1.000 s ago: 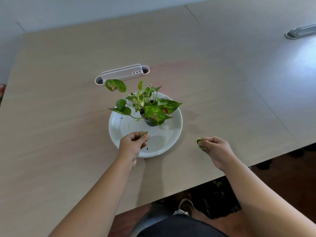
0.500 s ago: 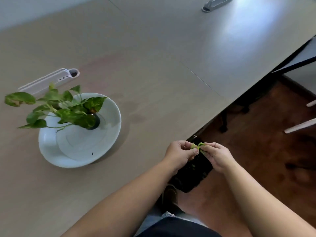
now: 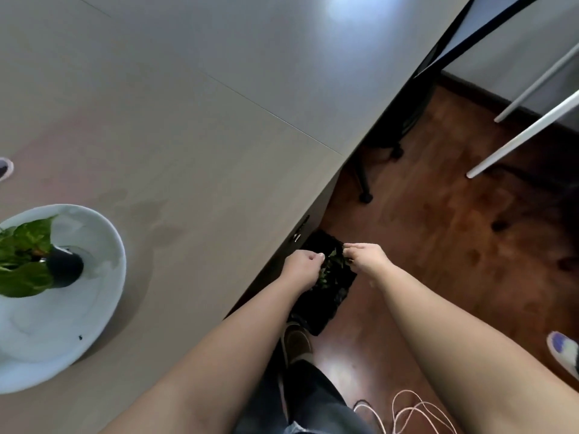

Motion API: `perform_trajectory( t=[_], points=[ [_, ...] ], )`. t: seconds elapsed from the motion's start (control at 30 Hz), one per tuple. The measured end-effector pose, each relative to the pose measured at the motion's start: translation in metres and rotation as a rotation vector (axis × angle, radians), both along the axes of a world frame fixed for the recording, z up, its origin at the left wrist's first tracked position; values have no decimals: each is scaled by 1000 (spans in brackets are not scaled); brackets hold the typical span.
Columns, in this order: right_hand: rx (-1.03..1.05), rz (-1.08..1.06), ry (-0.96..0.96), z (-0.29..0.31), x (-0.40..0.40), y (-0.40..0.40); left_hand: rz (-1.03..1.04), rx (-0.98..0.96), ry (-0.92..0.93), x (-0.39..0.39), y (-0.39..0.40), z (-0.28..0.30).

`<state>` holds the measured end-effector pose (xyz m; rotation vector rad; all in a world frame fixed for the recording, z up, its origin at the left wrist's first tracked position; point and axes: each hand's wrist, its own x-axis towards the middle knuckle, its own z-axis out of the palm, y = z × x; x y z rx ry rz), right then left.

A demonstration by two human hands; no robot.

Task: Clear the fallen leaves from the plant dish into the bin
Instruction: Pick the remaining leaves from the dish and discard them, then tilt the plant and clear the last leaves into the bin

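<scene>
My left hand [image 3: 302, 267] and my right hand [image 3: 365, 257] hover side by side just past the table edge, above a black bin [image 3: 336, 296] on the floor. Both have their fingers curled in, and the fingertips hide whether anything is pinched. Green leaves [image 3: 331, 267] show between the hands, inside the bin's mouth. On the table at the left stands the white plant dish [image 3: 97, 277], with a small black pot [image 3: 64, 270] and its green plant [image 3: 23, 255]. A dark speck [image 3: 80, 337] lies on the dish's near side.
The beige table [image 3: 194, 145] fills the upper left, and its edge runs diagonally beside the bin. On the brown floor are a chair's black casters [image 3: 365, 197], white slanted legs [image 3: 517, 136], my shoe [image 3: 297, 339], another shoe [image 3: 564, 352] and white cables [image 3: 407, 411].
Both hands have moved from the dish, past the table edge, to above the bin. The view has swung right and down, and the dish now sits at the far left.
</scene>
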<state>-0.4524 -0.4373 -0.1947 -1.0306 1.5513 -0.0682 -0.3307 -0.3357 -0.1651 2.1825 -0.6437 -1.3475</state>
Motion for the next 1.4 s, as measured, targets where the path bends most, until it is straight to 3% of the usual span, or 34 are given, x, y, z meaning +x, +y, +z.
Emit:
perform_trajectory(
  t=[0.13,0.2,0.47,0.6,0.8,0.93,1.03,1.13,1.23,1.3,1.4],
  points=[
    [249,-86,-174,2,-1,1,60,-32,-24,-1,-9,1],
    [273,-102,-174,-1,-3,3,58,-46,-22,-1,-8,3],
    [76,-148,-242,42,21,24,82,-193,-24,23,22,32],
    [-107,-29,-315,79,55,42,120,-273,-162,51,56,63],
    [-147,308,-415,117,146,80,231,-242,-415,108,133,89],
    [-182,614,-368,118,208,110,217,-47,-670,136,193,80],
    [-340,899,-302,119,245,136,287,109,-771,147,234,73],
    [-615,1308,-213,118,274,164,499,145,-762,162,278,66],
    [-799,1650,-96,113,291,183,540,224,-834,179,315,61],
    [-762,1699,-47,108,299,187,532,273,-821,190,326,67],
    [-661,1592,-108,100,303,190,536,349,-696,208,329,72]
  ],
)
